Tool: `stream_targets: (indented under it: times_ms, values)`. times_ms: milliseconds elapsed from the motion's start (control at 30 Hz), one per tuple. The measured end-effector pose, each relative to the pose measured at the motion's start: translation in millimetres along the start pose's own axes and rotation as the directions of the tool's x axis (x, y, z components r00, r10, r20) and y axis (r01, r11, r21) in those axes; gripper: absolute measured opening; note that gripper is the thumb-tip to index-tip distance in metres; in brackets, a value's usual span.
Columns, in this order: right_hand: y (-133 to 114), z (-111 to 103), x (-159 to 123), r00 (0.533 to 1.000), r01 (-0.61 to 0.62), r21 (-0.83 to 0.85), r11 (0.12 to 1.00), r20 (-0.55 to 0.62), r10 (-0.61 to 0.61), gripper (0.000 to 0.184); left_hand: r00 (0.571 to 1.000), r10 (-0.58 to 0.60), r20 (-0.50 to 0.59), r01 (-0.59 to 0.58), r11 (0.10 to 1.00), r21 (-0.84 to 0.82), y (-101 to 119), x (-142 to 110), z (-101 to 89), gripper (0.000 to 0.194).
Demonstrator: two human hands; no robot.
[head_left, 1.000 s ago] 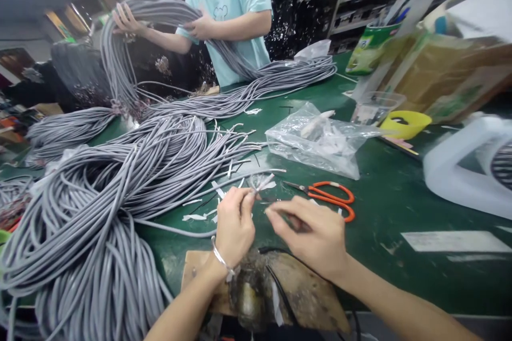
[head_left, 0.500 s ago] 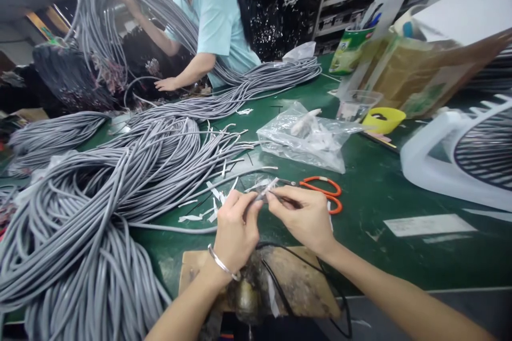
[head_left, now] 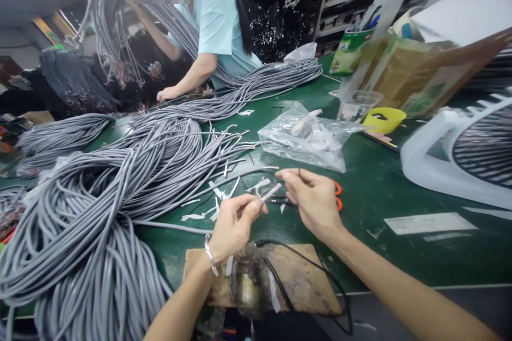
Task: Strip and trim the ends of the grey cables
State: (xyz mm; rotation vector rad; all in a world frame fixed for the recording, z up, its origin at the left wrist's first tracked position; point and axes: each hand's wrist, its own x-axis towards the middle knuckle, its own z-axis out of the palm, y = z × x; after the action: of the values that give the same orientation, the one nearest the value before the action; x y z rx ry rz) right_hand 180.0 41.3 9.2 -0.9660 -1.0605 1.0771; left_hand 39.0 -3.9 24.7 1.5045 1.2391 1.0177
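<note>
My left hand (head_left: 234, 221) is closed around a grey cable (head_left: 176, 227) near its end. The cable's pale tip (head_left: 272, 192) sticks out past my fingers, up and to the right. Just right of that tip and apart from it, my right hand (head_left: 316, 197) is closed in a pinch; whatever is between its fingertips is too small to tell. Behind the right hand lie orange-handled scissors (head_left: 338, 203), largely covered by it. White tape scraps (head_left: 218, 192) are scattered left of the tip.
Large bundles of grey cable (head_left: 80, 213) cover the left side. Across the table, a person (head_left: 218, 16) lifts another bundle. A clear plastic bag (head_left: 308, 136), a yellow container (head_left: 384, 120) and a white fan (head_left: 432, 154) stand right. A wooden board (head_left: 304, 277) sits at the front edge.
My right hand has moved away from the cable tip, up and to the right, over the scissors' handles. The left hand keeps the cable, whose pale end now shows more. The person's raised bundle has lowered slightly.
</note>
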Motion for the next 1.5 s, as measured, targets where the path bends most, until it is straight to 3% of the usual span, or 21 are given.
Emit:
stream_targets:
  times_ms: [67,167,267,400,633,733,800,900,1000,1100,1200,1300,1400,1500]
  values:
    - [-3.7,-4.1,1.1,0.999,0.045,0.034,0.998,0.017,-0.046,0.02,0.999,-0.01,-0.04,0.01,1.0,0.005,-0.7,0.1,2.5,0.037]
    - [-9.1,-5.6,-1.3,0.974,0.16,-0.051,0.986,0.17,-0.149,0.013,0.996,-0.042,-0.08,0.041,0.999,-0.014,-3.8,1.9,6.8,0.027]
    - [-9.8,-3.7,-4.4,0.953,0.211,-0.112,0.971,0.246,-0.179,0.011,0.987,-0.122,-0.106,0.108,0.985,-0.133,-7.5,5.2,8.7,0.021]
    - [-6.1,-2.1,-6.6,0.945,0.241,-0.157,0.958,0.263,-0.194,0.015,0.975,-0.183,-0.124,0.139,0.943,-0.301,-9.6,8.5,7.7,0.024]
    - [-3.1,-2.7,-6.5,0.959,0.2,-0.175,0.964,0.234,-0.157,0.021,0.982,-0.127,-0.137,0.075,0.94,-0.332,-8.6,7.1,9.5,0.027]
    - [-1.5,-3.2,-5.9,0.966,0.188,-0.203,0.961,0.217,-0.143,0.023,0.981,-0.076,-0.178,0.039,0.978,-0.203,-9.7,4.8,9.8,0.021]
    - [0.1,-3.2,-6.0,0.964,0.197,-0.225,0.954,0.221,-0.147,0.024,0.972,0.046,-0.229,-0.044,0.999,0.013,-10.9,2.7,9.0,0.015]
    - [2.6,-2.7,-6.9,0.957,0.224,-0.256,0.94,0.239,-0.163,0.024,0.926,0.302,-0.227,-0.207,0.908,0.366,-13.1,-1.0,7.8,0.013]
    - [4.4,-2.1,-7.2,0.949,0.255,-0.266,0.93,0.253,-0.188,0.025,0.909,0.357,-0.216,-0.223,0.852,0.473,-15.9,-3.5,8.9,0.013]
    - [5.0,-1.8,-6.2,0.949,0.242,-0.264,0.934,0.267,-0.17,0.028,0.945,0.214,-0.246,-0.111,0.921,0.372,-18.4,-2.9,11.0,0.014]
    - [4.6,-1.7,-4.3,0.951,0.203,-0.267,0.942,0.284,-0.124,0.032,0.978,0.037,-0.205,-0.005,0.988,0.153,-18.6,1.0,10.2,0.02]
    - [4.4,-1.8,-2.4,0.948,0.188,-0.264,0.946,0.301,-0.104,0.036,0.997,-0.073,-0.022,0.07,0.99,-0.125,-15.6,6.2,5.1,0.032]
    - [5.4,-2.1,-1.2,0.943,0.175,-0.257,0.951,0.323,-0.086,0.039,0.969,-0.123,0.215,0.192,0.922,-0.336,-11.3,8.9,-1.7,0.041]
    - [6.4,-3.0,-1.4,0.941,0.172,-0.258,0.951,0.327,-0.081,0.038,0.956,-0.132,0.261,0.238,0.87,-0.433,-8.8,8.3,-6.5,0.041]
